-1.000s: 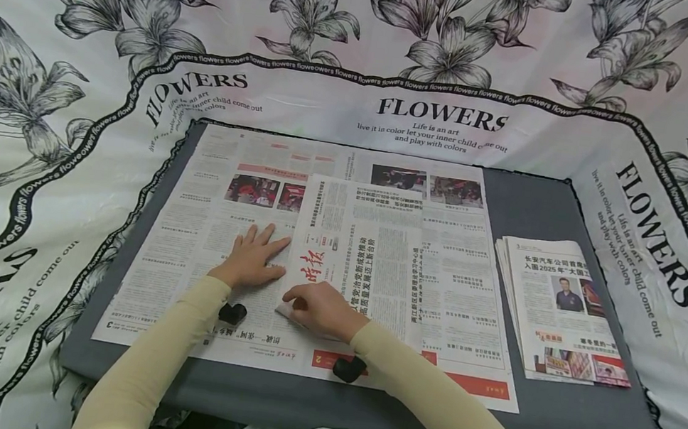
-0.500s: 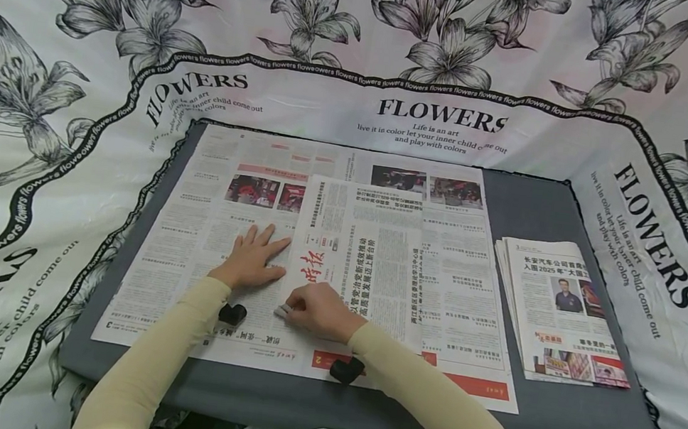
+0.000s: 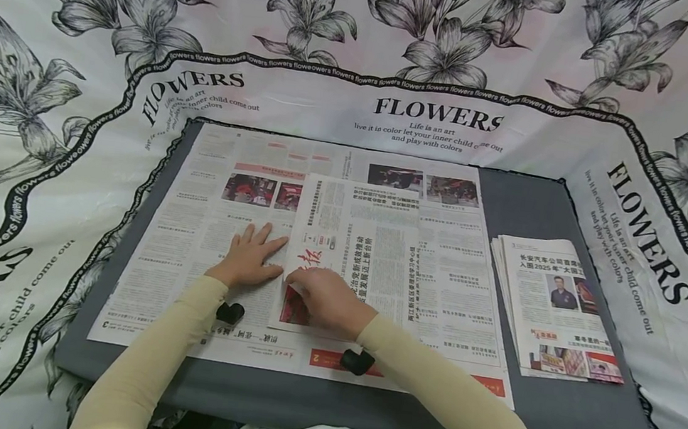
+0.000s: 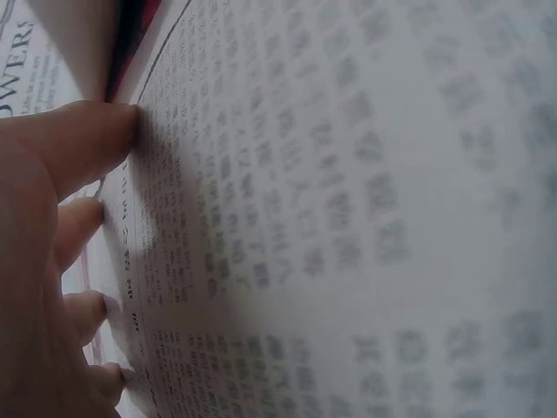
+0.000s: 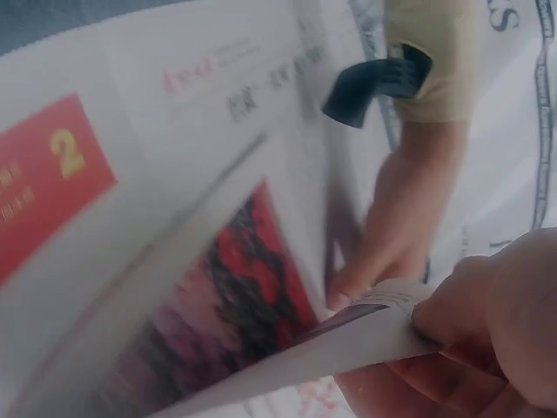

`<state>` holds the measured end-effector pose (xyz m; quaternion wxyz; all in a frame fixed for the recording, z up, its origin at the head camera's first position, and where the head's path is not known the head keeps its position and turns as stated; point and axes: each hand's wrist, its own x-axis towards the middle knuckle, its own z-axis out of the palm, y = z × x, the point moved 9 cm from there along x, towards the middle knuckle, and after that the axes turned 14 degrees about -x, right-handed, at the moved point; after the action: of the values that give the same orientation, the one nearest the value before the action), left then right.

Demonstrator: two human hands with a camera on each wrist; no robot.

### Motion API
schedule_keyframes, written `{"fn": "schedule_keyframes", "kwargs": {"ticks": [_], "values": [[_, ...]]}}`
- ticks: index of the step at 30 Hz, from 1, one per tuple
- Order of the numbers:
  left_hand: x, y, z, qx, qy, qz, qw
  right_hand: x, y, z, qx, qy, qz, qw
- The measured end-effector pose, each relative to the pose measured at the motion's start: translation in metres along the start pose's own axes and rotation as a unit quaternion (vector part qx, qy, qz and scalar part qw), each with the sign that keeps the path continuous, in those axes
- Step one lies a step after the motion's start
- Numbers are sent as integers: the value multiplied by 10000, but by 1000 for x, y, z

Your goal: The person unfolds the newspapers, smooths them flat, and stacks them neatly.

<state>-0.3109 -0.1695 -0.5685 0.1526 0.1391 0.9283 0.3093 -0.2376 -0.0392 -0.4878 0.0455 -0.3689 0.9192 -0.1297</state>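
Observation:
A large newspaper sheet (image 3: 165, 257) lies spread over the grey table. On its middle lies a smaller folded newspaper (image 3: 383, 262) with a red masthead. My left hand (image 3: 248, 256) rests on the large sheet, left of the folded paper, with its fingers spread; in the left wrist view its fingertips (image 4: 122, 131) touch the print. My right hand (image 3: 329, 302) pinches the left edge of the folded newspaper near its lower corner. In the right wrist view the fingers (image 5: 470, 305) grip the lifted edge, and a red and dark picture (image 5: 252, 279) shows beside it.
A stack of folded newspapers (image 3: 557, 312) lies at the table's right side. The grey table (image 3: 422, 421) shows along the front edge. A white floral cloth (image 3: 306, 106) stands behind and around it. Black camera mounts (image 3: 357, 361) sit at the wrists.
My right hand has shifted slightly up along the folded newspaper's left edge, and the lower corner with a red picture now shows. The left hand stays in place on the sheet.

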Motion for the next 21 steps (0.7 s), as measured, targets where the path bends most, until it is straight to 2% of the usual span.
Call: {"fn": "schedule_keyframes", "kwargs": {"ticks": [6, 10, 14, 17, 21], "values": [[-1, 2, 1, -106, 28, 8, 9999, -6, 8, -30, 60, 244, 74, 9997], [-1, 1, 2, -115, 14, 0, 9999, -15, 15, -53, -160, 318, 127, 9993], [-1, 0, 3, -65, 6, 32, 10000, -27, 29, -85, -441, 718, 169, 9963], [-1, 0, 3, -72, 7, 90, 9999, -40, 46, -113, -498, 1148, 427, 9912], [-1, 1, 2, -61, -11, 116, 9999, -67, 75, -146, -400, 1505, 1023, 9825]]}}
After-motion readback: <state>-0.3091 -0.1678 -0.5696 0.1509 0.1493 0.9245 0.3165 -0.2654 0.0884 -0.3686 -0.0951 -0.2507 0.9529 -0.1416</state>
